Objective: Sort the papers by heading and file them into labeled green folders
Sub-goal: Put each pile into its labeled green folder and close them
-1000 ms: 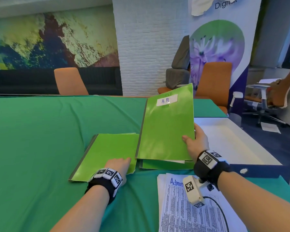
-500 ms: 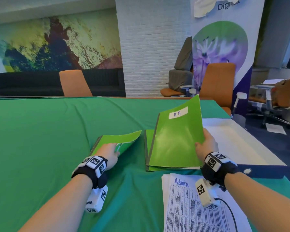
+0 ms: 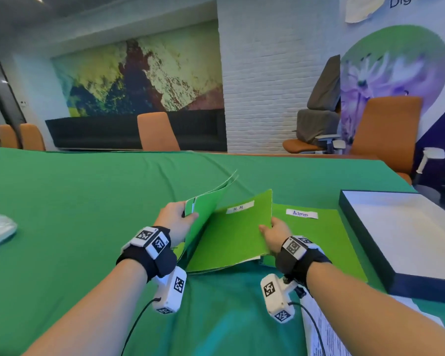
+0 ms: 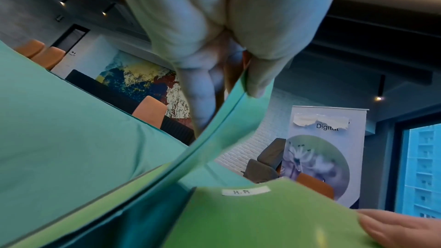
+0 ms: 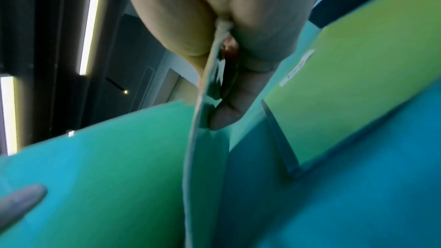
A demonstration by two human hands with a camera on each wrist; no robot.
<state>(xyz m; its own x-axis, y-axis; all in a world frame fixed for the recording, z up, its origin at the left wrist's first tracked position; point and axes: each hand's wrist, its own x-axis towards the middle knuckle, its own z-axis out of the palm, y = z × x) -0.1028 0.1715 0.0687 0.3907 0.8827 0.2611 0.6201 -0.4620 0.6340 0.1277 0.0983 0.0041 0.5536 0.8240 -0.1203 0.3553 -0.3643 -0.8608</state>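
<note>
Green folders, both hands engaged.
Left hand [image 3: 174, 222] pinches unlabeled folder [image 3: 206, 199], frame centre; right hand [image 3: 274, 235] pinches H.R folder [image 3: 231, 235]; Admin folder [image 3: 319, 235] lies right.

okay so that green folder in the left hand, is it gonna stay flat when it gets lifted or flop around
Probably floppy: the folder gripped by the left hand already bows, its far corner curling upward. It looks like thin card, so likely light. The covers splay apart at the free edge, so anything loose inside might slip out unless the right hand, now pinching the H.R folder, helps support it.
</note>
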